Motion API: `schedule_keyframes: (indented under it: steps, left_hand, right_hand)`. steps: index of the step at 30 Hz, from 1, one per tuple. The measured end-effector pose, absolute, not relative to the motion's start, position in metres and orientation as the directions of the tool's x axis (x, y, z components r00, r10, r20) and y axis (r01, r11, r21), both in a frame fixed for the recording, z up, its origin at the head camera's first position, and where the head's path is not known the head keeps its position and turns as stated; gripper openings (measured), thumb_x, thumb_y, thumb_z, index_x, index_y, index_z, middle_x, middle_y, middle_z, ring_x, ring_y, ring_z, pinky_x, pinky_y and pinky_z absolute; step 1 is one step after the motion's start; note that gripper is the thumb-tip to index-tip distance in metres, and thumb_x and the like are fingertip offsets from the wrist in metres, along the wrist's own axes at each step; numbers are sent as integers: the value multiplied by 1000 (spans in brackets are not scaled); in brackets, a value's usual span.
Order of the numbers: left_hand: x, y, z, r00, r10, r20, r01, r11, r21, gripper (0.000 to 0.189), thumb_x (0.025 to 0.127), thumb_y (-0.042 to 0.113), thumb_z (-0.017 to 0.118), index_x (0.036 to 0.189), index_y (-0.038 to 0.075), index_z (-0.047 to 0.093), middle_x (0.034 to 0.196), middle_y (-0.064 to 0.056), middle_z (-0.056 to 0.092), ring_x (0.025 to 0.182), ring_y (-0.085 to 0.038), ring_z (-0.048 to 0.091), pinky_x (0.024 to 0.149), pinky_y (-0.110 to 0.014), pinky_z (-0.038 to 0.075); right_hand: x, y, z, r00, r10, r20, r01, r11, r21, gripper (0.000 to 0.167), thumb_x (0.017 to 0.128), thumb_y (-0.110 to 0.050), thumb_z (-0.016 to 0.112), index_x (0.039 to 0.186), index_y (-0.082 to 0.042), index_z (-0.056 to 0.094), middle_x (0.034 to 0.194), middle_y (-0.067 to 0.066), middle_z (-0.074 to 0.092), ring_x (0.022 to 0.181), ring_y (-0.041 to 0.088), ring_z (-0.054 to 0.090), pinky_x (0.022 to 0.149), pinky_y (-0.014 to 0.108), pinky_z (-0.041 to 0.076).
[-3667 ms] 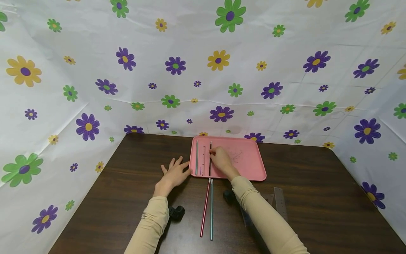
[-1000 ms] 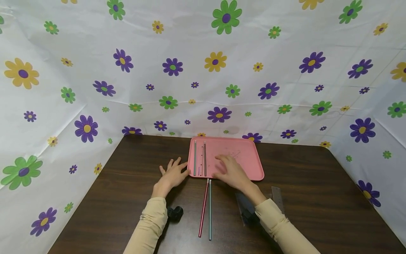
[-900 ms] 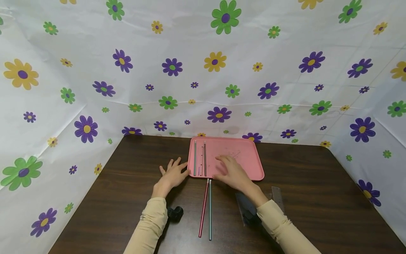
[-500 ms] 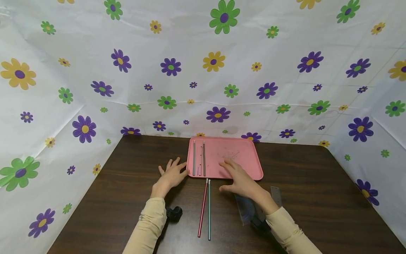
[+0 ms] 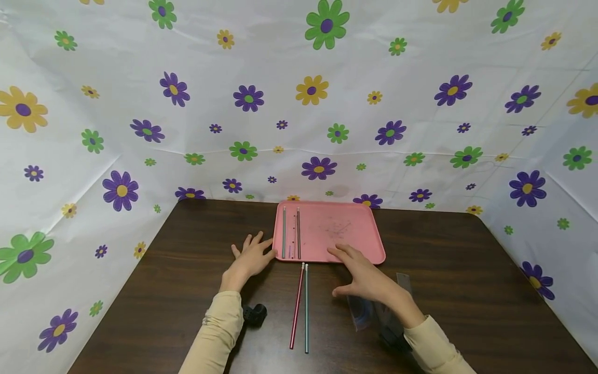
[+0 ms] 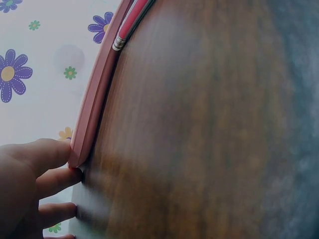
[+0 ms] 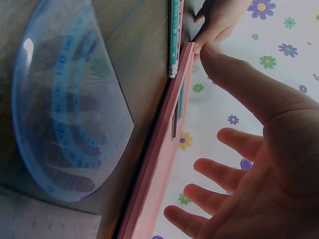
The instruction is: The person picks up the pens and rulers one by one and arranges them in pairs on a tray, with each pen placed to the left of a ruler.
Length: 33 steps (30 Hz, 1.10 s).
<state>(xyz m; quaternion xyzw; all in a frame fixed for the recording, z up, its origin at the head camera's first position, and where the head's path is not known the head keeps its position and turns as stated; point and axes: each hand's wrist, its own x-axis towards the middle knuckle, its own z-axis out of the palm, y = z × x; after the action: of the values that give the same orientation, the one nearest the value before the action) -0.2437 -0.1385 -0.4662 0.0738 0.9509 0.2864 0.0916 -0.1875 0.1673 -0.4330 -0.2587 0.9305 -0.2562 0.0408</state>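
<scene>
My left hand (image 5: 249, 261) lies with fingers spread at the left edge of a pink tray (image 5: 359, 228), thumb and fingertip right at its corner in the left wrist view. My right hand (image 5: 369, 279) holds nothing; its fingers are spread past the tray's front rim, over a clear blue protractor (image 7: 79, 104). Inside the tray, at its left side, lie a green pencil (image 5: 284, 234), a dark pencil (image 5: 299, 236) and a thin dotted strip (image 5: 294, 239) between them. A red pencil (image 5: 296, 311) and another green pencil (image 5: 306, 311) lie on the table, eraser ends toward the tray.
A ruler (image 5: 404, 282) lies right of the protractor, partly hidden by the right arm. Black wrist devices show by the left wrist (image 5: 254, 315) and under the right arm. Dark marks (image 5: 336, 228) show on the tray floor. A flowered sheet (image 5: 280, 104) hangs behind the dark wooden table (image 5: 444, 259).
My right hand let go of the dark pencil, now lying farther left by the dotted strip, and has drawn back right and toward me. The left hand stays at the tray's edge.
</scene>
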Motion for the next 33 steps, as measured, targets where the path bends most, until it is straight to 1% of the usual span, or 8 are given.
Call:
schedule_keyframes:
  steps: [7, 14, 17, 20, 26, 29, 33]
  left_hand:
    - [-244, -138, -466, -972, 194, -131, 90, 826, 557, 55, 102, 42, 49, 151, 19, 45, 165, -17, 20, 153, -45, 7, 110, -78, -10]
    - [-244, -139, -465, -973, 194, -125, 93, 827, 554, 55, 102, 42, 50, 151, 19, 45, 165, -17, 21, 153, -45, 8, 110, -78, -9]
    - [-244, -139, -465, -973, 195, -126, 94, 827, 554, 55, 102, 42, 50, 151, 19, 45, 165, -17, 21, 153, -45, 7, 110, -78, -9]
    - [-244, -139, -465, -972, 197, -130, 93, 827, 555, 55, 102, 42, 50, 151, 19, 45, 165, -17, 20, 153, -45, 7, 110, -78, -10]
    - [-245, -139, -467, -970, 198, -139, 92, 833, 546, 55, 102, 42, 48, 152, 18, 44, 165, -16, 19, 153, -44, 6, 110, -77, -10]
    - [-246, -140, -468, -969, 198, -146, 88, 834, 545, 55, 103, 43, 48, 152, 19, 43, 166, -15, 18, 153, -43, 5, 110, -76, -11]
    - [-246, -140, -468, -969, 200, -144, 89, 829, 552, 55, 102, 43, 49, 152, 19, 44, 166, -15, 18, 153, -44, 4, 110, -77, -12]
  right_hand:
    - [-178, 175, -434, -855, -518, 15, -455, 738, -499, 100, 72, -35, 89, 154, -11, 37, 158, 20, 32, 143, 40, 35, 110, 63, 36]
    - [-169, 184, -433, -837, -546, -26, -457, 725, -515, 99, 73, -30, 89, 154, -9, 36, 157, 24, 31, 141, 44, 36, 106, 63, 40]
    - [-166, 187, -432, -830, -555, -58, -448, 725, -524, 99, 73, -29, 89, 154, -9, 36, 158, 22, 30, 141, 43, 36, 104, 62, 42]
    - [-163, 190, -432, -820, -564, -94, -438, 725, -531, 100, 72, -29, 89, 154, -9, 36, 158, 21, 29, 141, 43, 35, 101, 61, 44]
    - [-159, 194, -433, -804, -575, -151, -421, 730, -538, 102, 70, -28, 91, 154, -10, 35, 158, 20, 29, 140, 48, 33, 94, 63, 46]
    - [-157, 195, -433, -800, -576, -169, -418, 737, -532, 103, 70, -26, 91, 155, -11, 35, 157, 19, 30, 140, 50, 33, 93, 63, 46]
    - [-153, 195, -433, -795, -577, -189, -418, 746, -519, 105, 68, -26, 92, 155, -11, 35, 157, 20, 31, 138, 51, 36, 94, 69, 42]
